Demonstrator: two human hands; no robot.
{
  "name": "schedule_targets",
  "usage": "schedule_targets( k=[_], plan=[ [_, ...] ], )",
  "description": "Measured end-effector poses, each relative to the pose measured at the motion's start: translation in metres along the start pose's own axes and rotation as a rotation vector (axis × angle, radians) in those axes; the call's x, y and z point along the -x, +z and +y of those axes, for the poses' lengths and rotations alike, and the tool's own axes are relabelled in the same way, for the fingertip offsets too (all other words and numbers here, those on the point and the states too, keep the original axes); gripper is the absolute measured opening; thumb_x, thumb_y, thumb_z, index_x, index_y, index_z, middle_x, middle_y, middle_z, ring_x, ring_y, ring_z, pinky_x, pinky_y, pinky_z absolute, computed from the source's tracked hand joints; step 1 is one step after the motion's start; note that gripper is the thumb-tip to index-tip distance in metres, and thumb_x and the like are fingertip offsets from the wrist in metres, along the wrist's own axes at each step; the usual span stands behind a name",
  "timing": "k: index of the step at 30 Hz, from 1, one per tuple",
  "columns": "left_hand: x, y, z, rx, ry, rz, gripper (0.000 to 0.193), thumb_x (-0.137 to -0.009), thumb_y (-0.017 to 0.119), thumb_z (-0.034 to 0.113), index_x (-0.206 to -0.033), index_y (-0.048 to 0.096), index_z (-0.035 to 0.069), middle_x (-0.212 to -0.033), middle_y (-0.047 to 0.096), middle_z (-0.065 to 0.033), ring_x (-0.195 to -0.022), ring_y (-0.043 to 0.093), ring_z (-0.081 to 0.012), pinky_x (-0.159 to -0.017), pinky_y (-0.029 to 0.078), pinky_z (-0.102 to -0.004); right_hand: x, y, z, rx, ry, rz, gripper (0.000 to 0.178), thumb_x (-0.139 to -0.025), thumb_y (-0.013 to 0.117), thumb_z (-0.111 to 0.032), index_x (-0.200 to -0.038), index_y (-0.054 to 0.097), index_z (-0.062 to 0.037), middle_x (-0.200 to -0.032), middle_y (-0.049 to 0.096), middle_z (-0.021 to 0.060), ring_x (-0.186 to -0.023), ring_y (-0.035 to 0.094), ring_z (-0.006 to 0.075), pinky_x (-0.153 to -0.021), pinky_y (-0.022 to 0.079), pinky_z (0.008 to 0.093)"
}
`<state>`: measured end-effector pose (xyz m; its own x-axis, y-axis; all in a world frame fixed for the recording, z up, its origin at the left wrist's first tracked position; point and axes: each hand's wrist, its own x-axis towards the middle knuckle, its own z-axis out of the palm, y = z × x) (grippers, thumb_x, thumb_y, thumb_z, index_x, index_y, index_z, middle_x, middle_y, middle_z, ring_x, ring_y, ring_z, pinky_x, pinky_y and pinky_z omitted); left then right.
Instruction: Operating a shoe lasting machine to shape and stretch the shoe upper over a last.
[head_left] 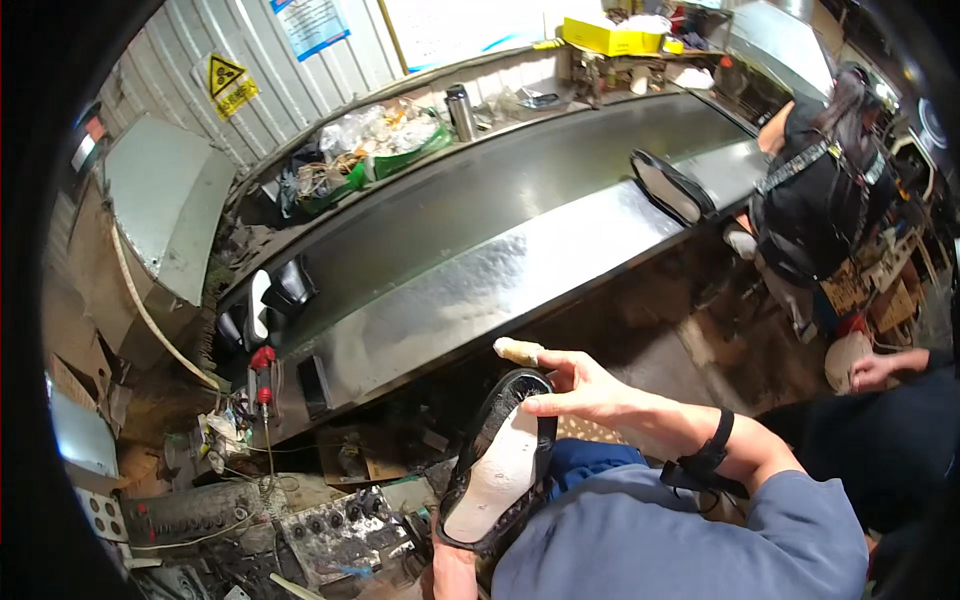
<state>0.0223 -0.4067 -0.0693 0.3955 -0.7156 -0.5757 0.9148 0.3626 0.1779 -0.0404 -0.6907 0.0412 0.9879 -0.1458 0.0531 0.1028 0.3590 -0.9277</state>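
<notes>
In front of my body a black shoe upper point(545, 440) is tilted, its pale sole board point(497, 470) facing up and rough dark edges folded in around it. My right hand point(575, 388) grips it at the toe end, thumb pressed on the board. The index finger stretches past the toe, its tip wrapped in a yellowish cover point(517, 351). At the opposite end my left hand point(454, 568) supports the upper from below; its fingers are hidden behind it.
A long metal conveyor bench point(480, 275) crosses ahead, carrying another black upper point(672, 188) and black shoe parts point(290, 285). A red-handled tool point(263, 375) and a phone point(314, 385) lie at its near left. Controls point(350, 530) sit lower left. A co-worker point(825, 190) stands right.
</notes>
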Motion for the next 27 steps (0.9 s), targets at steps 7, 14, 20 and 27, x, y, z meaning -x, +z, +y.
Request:
schedule_targets(
  k=[7,14,20,27],
  plan=[
    [-0.004,-0.003,0.046,-0.301,0.000,0.279,0.042,-0.101,0.045,0.036,-0.136,0.050,0.013,-0.129,0.059,-0.0222,-0.114,0.062,-0.0387,-0.095,0.051,-0.0554,-0.104,-0.031,-0.030,0.152,0.040,0.240,0.057,-0.086,0.074,-0.005,-0.139,0.052,-0.0042,-0.101,0.068,0.0033,-0.085,0.063,0.0085,-0.079,0.054,0.0261],
    [0.022,-0.018,0.114,0.017,0.433,0.494,0.033,-0.095,0.059,0.019,-0.121,0.060,-0.001,-0.125,0.059,-0.0200,-0.120,0.055,-0.0334,-0.103,0.047,-0.0466,-0.251,-0.202,-0.093,0.425,-0.423,0.444,0.075,-0.084,0.077,-0.006,-0.148,0.037,-0.0012,-0.095,0.066,0.0052,-0.083,0.062,0.0103,-0.075,0.053,0.0234],
    [0.017,-0.039,0.109,0.184,0.415,0.576,0.029,-0.095,0.060,0.018,-0.120,0.060,0.002,-0.125,0.059,-0.0185,-0.115,0.058,-0.0334,-0.102,0.048,-0.0459,-0.355,-0.343,-0.041,1.093,-0.303,1.259,0.086,-0.076,0.078,-0.026,-0.149,0.037,-0.0080,-0.104,0.068,0.0250,-0.097,0.068,0.0361,-0.092,0.052,0.0366],
    [0.013,-0.013,0.109,0.119,0.425,0.811,0.023,-0.096,0.059,0.018,-0.109,0.063,0.000,-0.103,0.068,-0.0171,-0.101,0.063,-0.0318,-0.097,0.050,-0.0457,-0.401,-0.314,0.099,0.902,-0.115,1.131,0.055,-0.083,0.055,-0.006,-0.138,0.052,-0.0144,-0.066,0.064,0.0179,-0.055,0.061,0.0277,-0.058,0.051,0.0435]
  ],
)
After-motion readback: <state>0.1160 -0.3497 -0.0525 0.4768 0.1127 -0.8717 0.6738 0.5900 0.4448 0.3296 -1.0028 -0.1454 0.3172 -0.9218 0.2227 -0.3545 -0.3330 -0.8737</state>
